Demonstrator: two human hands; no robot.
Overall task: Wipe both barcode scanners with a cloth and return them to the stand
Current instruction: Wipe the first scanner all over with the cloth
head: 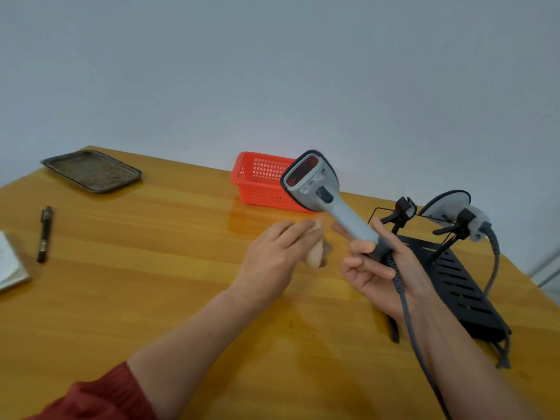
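My right hand [378, 268] grips the handle end of a grey barcode scanner [321, 192], held up over the table with its red window facing up-left; its grey cable [409, 322] hangs down past my wrist. My left hand [272, 256] holds a small pinkish cloth [316, 253] just left of the scanner's handle, low near the table. A second grey scanner [454, 210] sits in the right cradle of the black stand [454, 283] at the right. The stand's left cradle [401, 213] holds nothing.
A red plastic basket [260, 183] stands at the back behind the raised scanner. A dark metal tray [92, 171] lies at the back left, a black pen [45, 234] on the left, a notebook corner [9, 265] at the left edge. The wooden table [151, 268] ends right of the stand.
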